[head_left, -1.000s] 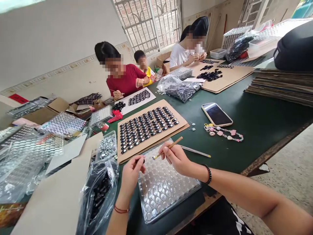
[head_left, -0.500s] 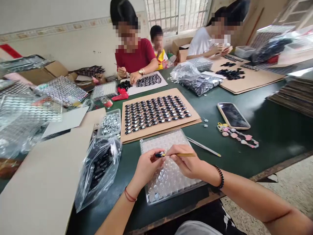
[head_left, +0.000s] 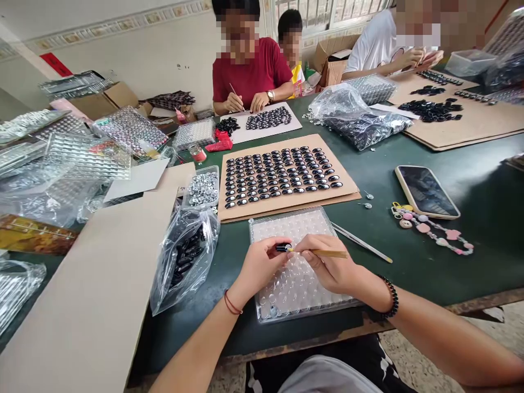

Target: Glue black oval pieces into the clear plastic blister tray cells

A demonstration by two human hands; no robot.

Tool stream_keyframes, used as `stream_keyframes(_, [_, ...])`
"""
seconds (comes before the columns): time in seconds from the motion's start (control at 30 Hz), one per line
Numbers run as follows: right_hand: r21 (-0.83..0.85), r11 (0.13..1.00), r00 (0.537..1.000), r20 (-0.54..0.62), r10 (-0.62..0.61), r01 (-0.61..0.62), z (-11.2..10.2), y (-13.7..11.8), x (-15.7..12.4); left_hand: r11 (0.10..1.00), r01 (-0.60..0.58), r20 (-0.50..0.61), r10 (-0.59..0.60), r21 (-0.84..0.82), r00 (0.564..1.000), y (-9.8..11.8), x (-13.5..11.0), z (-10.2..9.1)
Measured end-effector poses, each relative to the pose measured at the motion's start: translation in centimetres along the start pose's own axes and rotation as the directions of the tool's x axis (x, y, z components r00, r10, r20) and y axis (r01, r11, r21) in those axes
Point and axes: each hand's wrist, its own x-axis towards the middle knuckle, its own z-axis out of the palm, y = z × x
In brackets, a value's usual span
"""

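Between thumb and fingers, my left hand (head_left: 261,266) pinches a small glossy black oval piece (head_left: 282,247) with a round silvery part at its right end. My right hand (head_left: 327,262) is closed around a thin yellowish-brown stick (head_left: 329,253), its tip touching or very near that silvery part. Both hands are over a clear plastic tray (head_left: 262,315) of round cells. Behind the tray, a cardboard sheet (head_left: 352,192) carries rows of similar black pieces. A clear bag (head_left: 164,289) of loose black pieces lies left of my left hand.
A plastic box (head_left: 218,173) of small silvery parts stands behind the bag. To the right lie a thin white stick (head_left: 362,242), a phone (head_left: 428,191) and its beaded strap (head_left: 442,240). Large cardboard (head_left: 82,295) covers the left side. Co-workers sit across the table.
The camera view has shifted, so the scene sits further right and slightly higher. Both hands keep their holds on the black piece and the stick, close together over the tray.
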Motion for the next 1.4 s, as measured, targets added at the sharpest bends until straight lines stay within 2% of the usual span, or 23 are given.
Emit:
stream_keyframes(0.43, [-0.037, 0.999, 0.998, 0.046, 0.037, -0.035, 0.1, 0.3, 0.0, 1.0, -0.018, 0.006, 0.018, -0.017, 1.0, 0.0, -0.2, -0.2])
stream_keyframes(0.53, [-0.06, 0.997, 0.996, 0.069, 0.05, -0.046, 0.3, 0.5, 0.0, 0.997, -0.005, 0.002, 0.006, -0.08, 1.0, 0.1, -0.1, -0.2])
stream_keyframes(0.63, [-0.116, 0.993, 0.994, 0.104, 0.04, -0.028, 0.6, 0.5, 0.0, 0.986, -0.008, -0.049, 0.0, -0.164, 0.999, 0.0, 0.1, 0.0])
stream_keyframes(0.77, [-0.22, 0.974, 0.99, 0.14, -0.019, 0.049, 0.8, 0.2, 0.1, 0.99, -0.032, -0.165, 0.009, -0.134, 0.986, -0.1, 0.4, 0.3])
stream_keyframes(0.97, [-0.351, 0.929, 0.97, 0.243, -0.026, 0.113, 0.5, -0.2, 0.6, 0.979, -0.021, -0.203, -0.021, -0.203, 0.979, 0.0, 0.9, 0.4])
stream_keyframes(1.07, [-0.348, 0.932, 0.965, 0.261, -0.009, 0.103, 0.4, -0.4, 0.6, 0.987, -0.028, -0.233, -0.009, -0.156, 0.972, 0.1, 1.1, 0.4])
stream_keyframes(1.17, [-0.225, 0.974, 0.981, 0.192, 0.03, 0.014, 0.4, -0.3, 0.9, 0.992, -0.053, -0.235, 0.025, -0.116, 0.972, -0.2, 1.3, 0.2])
stream_keyframes(1.23, [0.03, 0.989, 0.983, 0.125, 0.138, -0.143, 0.4, 0.2, 1.2, 0.982, -0.067, -0.214, 0.028, -0.177, 0.976, -0.6, 1.3, 0.0])
stream_keyframes(1.27, [0.214, 0.946, 0.967, 0.125, 0.22, -0.243, 0.4, 0.5, 1.4, 0.97, -0.071, -0.208, 0.021, -0.234, 0.978, -0.8, 1.3, -0.1])
stream_keyframes(1.33, [0.54, 0.733, 0.907, 0.171, 0.385, -0.413, 0.3, 1.4, 1.9, 0.932, -0.07, -0.207, -0.006, -0.357, 0.978, -0.9, 1.2, -0.4])
stream_keyframes(1.37, [0.631, 0.627, 0.875, 0.193, 0.444, -0.457, 0.2, 1.8, 2.2, 0.914, -0.071, -0.214, -0.017, -0.4, 0.977, -0.8, 1.1, -0.5])
stream_keyframes(1.4, [0.677, 0.561, 0.852, 0.198, 0.485, -0.476, 0.2, 2.1, 2.3, 0.905, -0.071, -0.219, -0.025, -0.42, 0.975, -0.7, 1.0, -0.6])
